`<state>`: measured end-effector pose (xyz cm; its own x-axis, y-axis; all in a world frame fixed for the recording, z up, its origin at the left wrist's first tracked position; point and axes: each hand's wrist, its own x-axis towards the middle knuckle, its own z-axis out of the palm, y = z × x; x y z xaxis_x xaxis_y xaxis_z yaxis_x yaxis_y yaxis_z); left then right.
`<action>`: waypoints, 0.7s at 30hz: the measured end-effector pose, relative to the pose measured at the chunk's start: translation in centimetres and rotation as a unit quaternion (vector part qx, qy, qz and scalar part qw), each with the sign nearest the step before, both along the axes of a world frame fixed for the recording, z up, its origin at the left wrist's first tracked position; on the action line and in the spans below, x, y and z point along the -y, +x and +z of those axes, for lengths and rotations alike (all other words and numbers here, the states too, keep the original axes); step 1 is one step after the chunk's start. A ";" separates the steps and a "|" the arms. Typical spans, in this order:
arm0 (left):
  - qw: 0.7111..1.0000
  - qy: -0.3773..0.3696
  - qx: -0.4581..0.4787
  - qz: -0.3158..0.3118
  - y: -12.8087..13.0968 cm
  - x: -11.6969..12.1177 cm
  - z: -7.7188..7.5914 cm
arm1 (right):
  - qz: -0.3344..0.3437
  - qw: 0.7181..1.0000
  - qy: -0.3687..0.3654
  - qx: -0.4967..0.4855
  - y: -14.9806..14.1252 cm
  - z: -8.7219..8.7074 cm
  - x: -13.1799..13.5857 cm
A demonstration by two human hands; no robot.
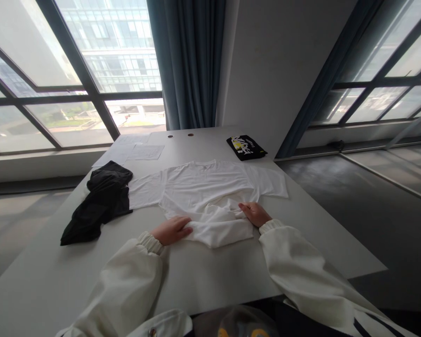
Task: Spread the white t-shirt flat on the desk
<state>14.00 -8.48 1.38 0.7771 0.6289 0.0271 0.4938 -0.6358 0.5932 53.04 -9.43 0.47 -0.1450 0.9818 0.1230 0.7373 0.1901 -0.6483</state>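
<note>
A white T-shirt [206, 187] lies spread on the white table [196, 271], sleeves out to both sides, its lower hem bunched up toward me. My left hand [171, 230] pinches the bunched hem at its left end. My right hand [254, 213] grips the crumpled fabric at the right end. Both hands are closed on the cloth and both arms wear white sleeves.
A crumpled black garment [98, 201] lies left of the shirt. A folded black garment with a yellow and white print [245, 147] sits at the far right corner. Sheets of paper [133, 152] lie at the far left. The table's right edge drops to a grey floor.
</note>
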 end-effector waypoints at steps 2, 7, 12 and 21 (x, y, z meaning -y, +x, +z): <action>0.996 -0.036 0.013 0.075 -1.2 0.3 0.1 | 0.001 1.000 -0.008 -0.007 0.5 -0.2 -0.1; 0.975 -0.087 0.050 0.197 -3.9 0.8 0.6 | -0.016 0.999 -0.037 -0.022 2.3 -0.5 -0.4; 0.982 -0.104 -0.008 0.156 -4.4 1.8 1.8 | -0.045 0.998 -0.052 -0.001 4.8 -0.2 -0.2; 0.983 -0.130 -0.061 0.118 -3.4 3.4 4.2 | 0.078 0.983 -0.122 0.108 6.9 2.3 2.6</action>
